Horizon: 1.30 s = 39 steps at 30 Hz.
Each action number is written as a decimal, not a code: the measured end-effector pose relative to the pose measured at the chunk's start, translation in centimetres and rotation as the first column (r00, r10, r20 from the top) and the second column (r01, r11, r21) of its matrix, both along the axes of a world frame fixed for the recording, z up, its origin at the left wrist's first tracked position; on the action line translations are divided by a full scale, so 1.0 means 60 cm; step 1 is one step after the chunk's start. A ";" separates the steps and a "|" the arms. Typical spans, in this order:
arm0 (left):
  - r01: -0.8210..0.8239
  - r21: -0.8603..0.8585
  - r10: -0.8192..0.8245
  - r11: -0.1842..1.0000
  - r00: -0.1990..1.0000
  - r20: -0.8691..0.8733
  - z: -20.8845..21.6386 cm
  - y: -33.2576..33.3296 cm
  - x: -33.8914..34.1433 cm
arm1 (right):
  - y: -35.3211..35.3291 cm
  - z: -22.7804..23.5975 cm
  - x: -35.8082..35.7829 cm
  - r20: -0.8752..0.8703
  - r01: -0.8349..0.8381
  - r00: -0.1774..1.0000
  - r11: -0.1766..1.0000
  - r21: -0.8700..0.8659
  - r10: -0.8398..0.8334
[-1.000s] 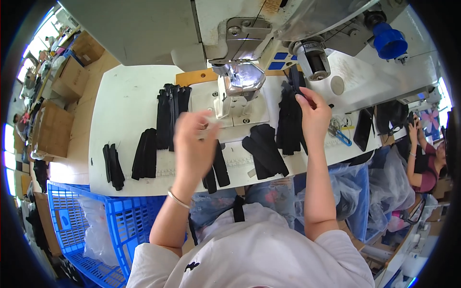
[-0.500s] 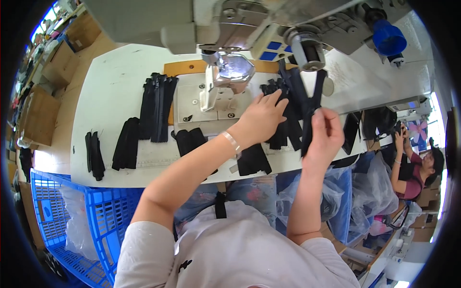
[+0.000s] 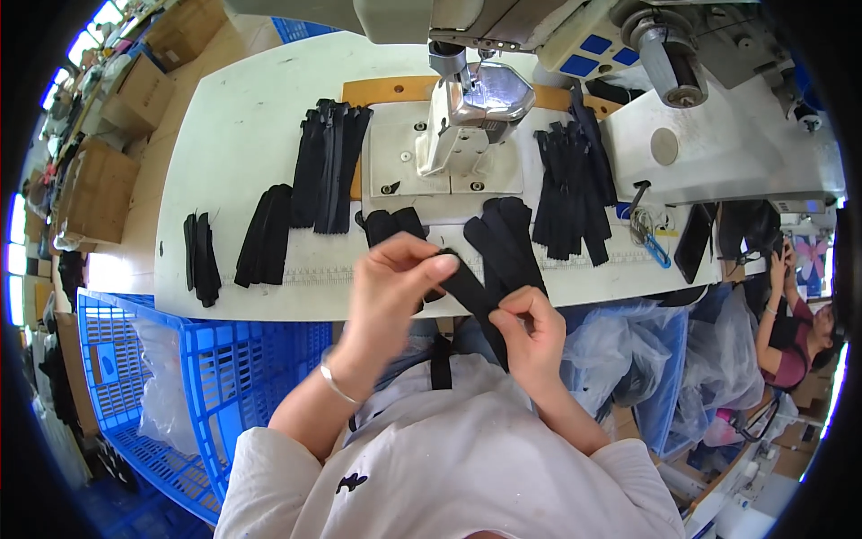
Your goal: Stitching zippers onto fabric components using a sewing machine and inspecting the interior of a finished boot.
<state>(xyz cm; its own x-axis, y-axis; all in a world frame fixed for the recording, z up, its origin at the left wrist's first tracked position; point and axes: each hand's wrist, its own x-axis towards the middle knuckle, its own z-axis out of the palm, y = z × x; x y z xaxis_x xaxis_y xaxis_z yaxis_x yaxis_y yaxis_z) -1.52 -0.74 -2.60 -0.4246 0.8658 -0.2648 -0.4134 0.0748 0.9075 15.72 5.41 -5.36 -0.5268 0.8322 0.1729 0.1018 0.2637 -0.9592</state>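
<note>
Our left thumb and fingertips are clamped on the upper end of a black fabric strip [image 3: 467, 286]; our right thumb and fingers pinch it lower down. The strip slants between our left hand [image 3: 395, 292] and our right hand [image 3: 534, 346], above the near edge of the white sewing table [image 3: 242, 108], its lower end hanging past our right fingers. We wear a pale bangle [image 3: 338, 384] on the left wrist.

Just beyond our hands lie two piles of black strips, a left pile [image 3: 391, 225] and a right pile [image 3: 505, 238]. Behind them stands the sewing machine [image 3: 489, 94], with a row of black zippers [image 3: 329, 171] to its left and a bundle of black zippers [image 3: 567, 193] to its right. Farther left we have two smaller black bundles; at the right, blue-handled snips [image 3: 660, 253] and a dark phone [image 3: 695, 242]. Below the table's left side sits a blue plastic crate [image 3: 196, 368].
</note>
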 end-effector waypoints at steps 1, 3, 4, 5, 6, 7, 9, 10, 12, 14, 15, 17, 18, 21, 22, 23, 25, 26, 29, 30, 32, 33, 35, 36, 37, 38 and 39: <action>-0.014 0.030 0.016 0.999 0.998 -0.065 0.005 -0.001 -0.017 | -0.005 0.001 0.005 0.035 -0.029 0.999 1.000 0.001 0.029; -0.016 0.117 0.024 0.993 0.997 -0.072 0.015 -0.004 -0.009 | -0.013 0.019 0.007 0.058 -0.017 0.998 1.000 -0.018 0.018; 0.034 0.073 -0.021 0.997 0.983 -0.180 0.028 -0.003 -0.009 | -0.009 0.027 0.011 0.108 -0.044 0.992 0.992 -0.118 0.057; 0.083 0.031 -0.071 0.996 0.955 -0.290 0.032 0.002 -0.010 | 0.001 0.035 0.014 0.148 -0.061 0.984 0.975 -0.216 0.094; 0.041 0.066 -0.015 0.997 0.934 -0.356 0.012 0.000 -0.006 | 0.005 0.050 0.000 0.153 -0.103 0.975 0.937 -0.333 0.162; 0.092 0.043 -0.060 0.995 0.876 -0.479 0.014 0.006 0.003 | 0.003 0.030 -0.008 0.009 -0.095 0.995 0.950 -0.298 0.102; 0.129 -0.041 -0.135 0.991 0.936 -0.326 0.020 0.015 0.021 | 0.013 0.041 -0.018 0.065 -0.060 0.995 0.977 -0.204 0.075; 0.150 0.003 -0.137 0.989 0.908 -0.396 0.023 0.013 0.016 | 0.015 0.040 -0.018 0.048 -0.053 0.997 0.987 -0.154 0.061; 0.210 -0.055 -0.214 0.976 0.887 -0.410 0.021 0.007 -0.005 | 0.014 0.040 -0.016 0.006 -0.016 1.000 0.999 -0.046 0.016; 0.151 -0.063 -0.164 0.986 0.923 -0.349 0.014 0.008 -0.001 | 0.010 0.033 -0.018 -0.010 -0.015 1.000 0.998 0.060 0.016; 0.137 -0.042 -0.143 0.990 0.934 -0.328 0.013 0.011 0.001 | 0.009 0.032 -0.014 -0.006 -0.028 1.000 0.998 0.057 0.028; 0.163 -0.021 -0.160 0.986 0.925 -0.345 0.005 0.014 -0.002 | 0.010 0.034 -0.010 -0.002 -0.007 1.000 0.999 0.045 0.007; 0.172 -0.001 -0.161 0.985 0.919 -0.359 0.003 0.017 -0.002 | 0.013 0.034 -0.008 0.006 -0.007 1.000 0.998 0.066 0.006; 0.195 0.036 -0.167 0.980 0.910 -0.379 0.008 0.012 0.004 | 0.013 0.035 -0.004 -0.017 -0.023 1.000 0.997 0.070 0.024; 0.191 0.033 -0.164 0.981 0.910 -0.381 0.010 0.010 0.004 | 0.013 0.035 -0.003 -0.045 -0.036 0.998 0.998 0.061 0.039; 0.238 0.015 -0.212 0.971 0.892 -0.399 0.011 0.010 0.002 | 0.014 0.035 -0.001 -0.047 -0.039 0.998 0.997 0.059 0.042; 0.276 -0.006 -0.253 0.961 0.873 -0.417 0.009 0.011 -0.010 | 0.015 0.035 0.003 -0.014 -0.057 0.998 0.998 0.035 0.058; 0.328 -0.015 -0.280 0.945 0.780 -0.560 0.005 0.015 -0.025 | 0.015 0.037 0.005 -0.017 -0.065 0.998 0.997 0.033 0.066; 0.258 -0.094 -0.244 0.962 0.649 -0.721 0.002 0.031 -0.045 | 0.020 0.057 0.019 -0.020 0.057 0.998 0.997 -0.045 -0.058; 0.050 -0.106 -0.115 0.993 0.264 -0.958 -0.007 0.040 -0.049 | 0.023 0.054 0.022 -0.063 0.104 0.992 0.994 -0.031 -0.106; -0.180 -0.081 -0.099 0.980 -0.090 -0.991 -0.026 0.043 -0.057 | 0.030 0.055 0.028 -0.118 0.165 0.980 0.986 0.024 -0.161; -0.185 -0.084 -0.102 0.979 -0.093 -0.990 -0.033 0.043 -0.059 | 0.034 0.055 0.032 -0.121 0.161 0.980 0.987 0.021 -0.157; -0.163 -0.085 -0.095 0.983 -0.054 -0.994 -0.042 0.040 -0.062 | 0.038 0.055 0.036 -0.176 0.143 0.977 0.983 0.119 -0.121; -0.185 -0.063 -0.067 0.981 -0.018 -0.998 -0.043 0.039 -0.059 | 0.037 0.058 0.038 -0.143 0.120 0.984 0.986 0.115 -0.103; -0.197 -0.067 -0.072 0.978 -0.020 -0.997 -0.045 0.039 -0.057 | 0.035 0.058 0.036 -0.145 0.109 0.985 0.988 0.110 -0.092; -0.203 -0.050 -0.058 0.978 -0.029 -0.998 -0.046 0.037 -0.057 | 0.033 0.059 0.032 -0.153 0.133 0.981 0.987 0.089 -0.118; -0.212 -0.036 -0.045 0.977 -0.038 -0.998 -0.046 0.034 -0.056 | 0.030 0.058 0.028 -0.160 0.154 0.977 0.986 0.066 -0.142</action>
<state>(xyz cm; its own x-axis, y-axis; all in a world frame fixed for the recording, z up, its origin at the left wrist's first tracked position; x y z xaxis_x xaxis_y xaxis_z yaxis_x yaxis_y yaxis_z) -4.91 1.29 -5.35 -0.4260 0.8089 0.4052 0.8861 0.2827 0.3674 17.41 7.19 -1.88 -0.3606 0.8799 0.3095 -0.0024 0.3310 -0.9436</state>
